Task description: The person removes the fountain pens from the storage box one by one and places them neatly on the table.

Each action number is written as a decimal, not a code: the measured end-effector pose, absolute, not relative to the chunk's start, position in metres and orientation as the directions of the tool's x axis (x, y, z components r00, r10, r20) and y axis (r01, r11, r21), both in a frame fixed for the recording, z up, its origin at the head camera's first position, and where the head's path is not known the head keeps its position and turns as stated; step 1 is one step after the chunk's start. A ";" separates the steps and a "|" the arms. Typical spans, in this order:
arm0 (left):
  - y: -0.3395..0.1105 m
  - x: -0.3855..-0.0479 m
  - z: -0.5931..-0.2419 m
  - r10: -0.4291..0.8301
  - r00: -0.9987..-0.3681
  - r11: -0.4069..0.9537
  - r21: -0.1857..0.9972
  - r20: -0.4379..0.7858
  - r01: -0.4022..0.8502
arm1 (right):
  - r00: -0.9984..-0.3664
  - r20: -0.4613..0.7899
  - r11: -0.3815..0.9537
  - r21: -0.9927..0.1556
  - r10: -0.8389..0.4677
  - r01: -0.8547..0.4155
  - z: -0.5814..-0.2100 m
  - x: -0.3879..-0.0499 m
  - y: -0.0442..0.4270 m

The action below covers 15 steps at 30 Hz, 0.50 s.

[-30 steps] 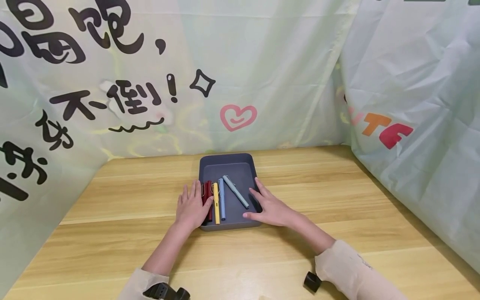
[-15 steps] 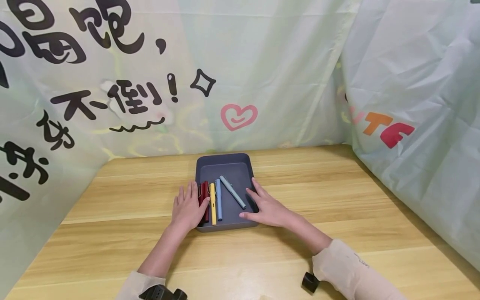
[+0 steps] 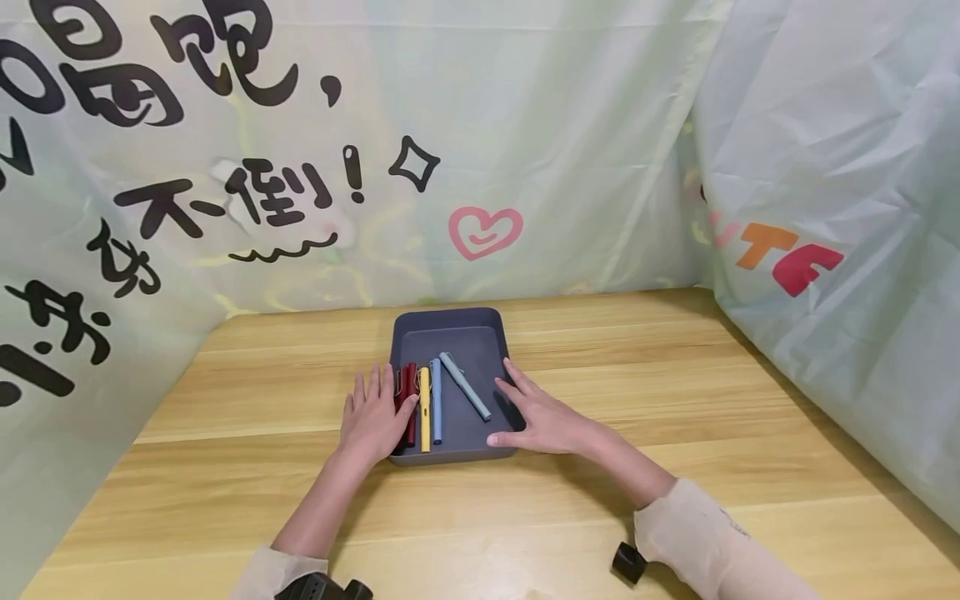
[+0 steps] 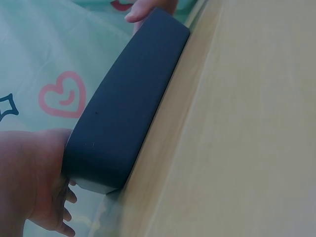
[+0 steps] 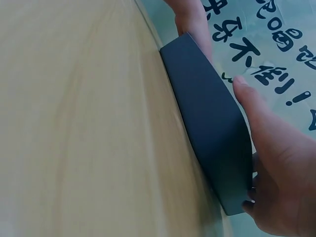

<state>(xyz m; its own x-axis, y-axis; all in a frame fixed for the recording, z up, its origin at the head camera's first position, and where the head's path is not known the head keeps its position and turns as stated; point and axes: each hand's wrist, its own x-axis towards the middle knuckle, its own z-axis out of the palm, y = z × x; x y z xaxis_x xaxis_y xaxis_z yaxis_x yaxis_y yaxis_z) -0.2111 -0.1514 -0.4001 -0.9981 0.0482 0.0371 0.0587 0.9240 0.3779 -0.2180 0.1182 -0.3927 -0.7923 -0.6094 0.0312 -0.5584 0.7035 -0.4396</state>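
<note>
A dark grey-blue tray [image 3: 453, 343] lies on the wooden table with several pens in it. Side by side at its left stand dark red pens [image 3: 411, 417], a yellow pen [image 3: 425, 410] and a blue pen [image 3: 437, 402]. A pale grey-blue pen [image 3: 465, 386] lies slanted to their right. My left hand [image 3: 372, 423] rests on the left wall, fingers fairly straight along the outside and thumb over the inside. My right hand [image 3: 543, 417] is at the right wall, its fingers spread and its thumb reaching over the tray. In the right wrist view that thumb is apart from the tray wall.
The wooden table [image 3: 615, 358] extends on both sides of the tray. A printed cloth [image 3: 570, 150] hangs behind and along both sides. Black wrist devices show at the left sleeve [image 3: 258, 575] and right sleeve [image 3: 693, 533].
The tray and both hands have shifted slightly to the left against the backdrop. The view has turned a little. The pens keep about the same layout in the tray.
</note>
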 end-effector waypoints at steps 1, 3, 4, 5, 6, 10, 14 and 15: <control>-0.151 -0.211 -0.400 0.049 -0.998 0.924 0.379 0.037 0.059 | -0.790 0.031 0.704 -0.432 -0.613 -0.563 -0.392 -0.217 0.119; -0.150 -0.211 -0.400 0.051 -0.998 0.923 0.381 0.037 0.061 | -0.787 0.027 0.710 -0.414 -0.616 -0.570 -0.391 -0.216 0.121; -0.149 -0.211 -0.400 0.051 -0.998 0.922 0.383 0.037 0.061 | -0.786 0.026 0.712 -0.406 -0.617 -0.572 -0.390 -0.215 0.122; -0.149 -0.211 -0.400 0.051 -0.998 0.921 0.385 0.038 0.061 | -0.786 0.025 0.715 -0.400 -0.617 -0.574 -0.390 -0.214 0.123; -0.149 -0.211 -0.400 0.051 -0.998 0.919 0.389 0.037 0.062 | -0.786 0.024 0.718 -0.392 -0.617 -0.575 -0.390 -0.214 0.123; -0.149 -0.211 -0.399 0.052 -0.998 0.918 0.391 0.034 0.061 | -0.788 0.032 0.724 -0.375 -0.614 -0.580 -0.392 -0.213 0.124; -0.151 -0.210 -0.399 0.054 -0.998 0.921 0.385 0.029 0.061 | -0.794 0.033 0.730 -0.370 -0.607 -0.574 -0.394 -0.213 0.123; -0.152 -0.210 -0.399 0.054 -0.998 0.921 0.386 0.028 0.060 | -0.796 0.031 0.733 -0.370 -0.605 -0.571 -0.395 -0.213 0.122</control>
<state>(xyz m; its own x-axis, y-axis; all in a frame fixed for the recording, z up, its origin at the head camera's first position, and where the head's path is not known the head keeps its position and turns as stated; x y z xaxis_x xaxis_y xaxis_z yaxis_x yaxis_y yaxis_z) -0.2103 -0.1521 -0.3993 -0.9982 0.0538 0.0276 0.0603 0.9206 0.3857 -0.2134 0.1222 -0.3948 -0.7958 -0.6047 0.0306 -0.5710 0.7328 -0.3700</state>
